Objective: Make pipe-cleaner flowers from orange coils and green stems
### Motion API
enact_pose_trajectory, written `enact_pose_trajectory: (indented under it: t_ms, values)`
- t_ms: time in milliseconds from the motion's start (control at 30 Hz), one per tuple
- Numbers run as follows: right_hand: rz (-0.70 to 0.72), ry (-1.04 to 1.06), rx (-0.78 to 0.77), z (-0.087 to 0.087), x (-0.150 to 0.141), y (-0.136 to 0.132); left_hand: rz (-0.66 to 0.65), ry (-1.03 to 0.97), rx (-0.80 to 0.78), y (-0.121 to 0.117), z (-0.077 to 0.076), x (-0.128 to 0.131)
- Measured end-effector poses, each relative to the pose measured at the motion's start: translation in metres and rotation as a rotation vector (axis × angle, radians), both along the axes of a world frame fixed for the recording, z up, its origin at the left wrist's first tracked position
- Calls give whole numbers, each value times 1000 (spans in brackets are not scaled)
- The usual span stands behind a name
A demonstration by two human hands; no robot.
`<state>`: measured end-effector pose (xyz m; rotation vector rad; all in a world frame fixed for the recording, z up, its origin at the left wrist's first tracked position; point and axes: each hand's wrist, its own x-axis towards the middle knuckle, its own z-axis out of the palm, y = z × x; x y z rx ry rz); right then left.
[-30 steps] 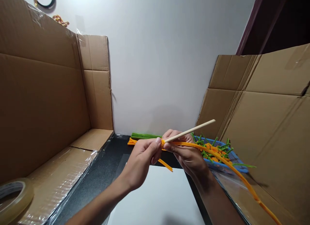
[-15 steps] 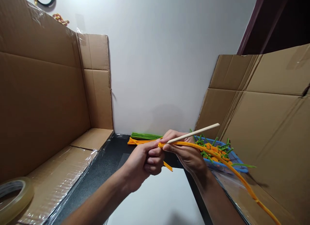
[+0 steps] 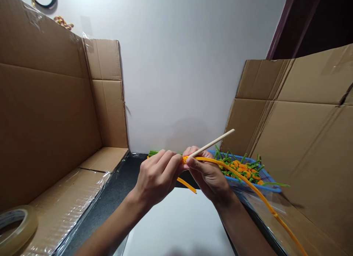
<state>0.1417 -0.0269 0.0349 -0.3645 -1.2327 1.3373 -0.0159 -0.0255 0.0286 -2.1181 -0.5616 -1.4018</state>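
Note:
Between my hands, an orange pipe cleaner (image 3: 255, 188) is wound at one end around a pale wooden stick (image 3: 216, 141). Its long free part arcs over my right wrist toward the lower right. My left hand (image 3: 157, 179) is closed at the coiled end, back of the hand up, fingertips hidden. My right hand (image 3: 211, 177) pinches the stick and the pipe cleaner just beside the coil. The stick slants up to the right out of this grip. A short orange end (image 3: 187, 185) shows below my left hand; whether it belongs to the same piece I cannot tell.
A blue basket (image 3: 273, 182) of small orange pieces with green stems stands at the right. Green pipe cleaners (image 3: 152, 152) lie behind my left hand. A white board (image 3: 176, 223) is below my hands, a tape roll (image 3: 29, 226) at lower left. Cardboard walls (image 3: 49, 131) flank the table.
My left hand has rolled over at the coil, so its back now faces up. The stick's free end has shifted left and up. My right hand keeps its pinch.

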Motion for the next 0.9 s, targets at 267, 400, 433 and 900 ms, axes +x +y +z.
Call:
enact_pose_trajectory:
  t_ms: [267, 400, 433, 900]
  values:
    - [18, -69, 26, 0, 2, 2, -234, -313, -666, -10, -7, 11]
    - [37, -79, 5, -2, 6, 4, -407, -418, -1026, -16, 3, 11]
    - [44, -81, -17, -2, 6, 5, -452, -434, -1101, -17, 5, 11]
    - [93, -83, -107, -5, 11, 11, -136, 23, -668, -6, 8, -5]
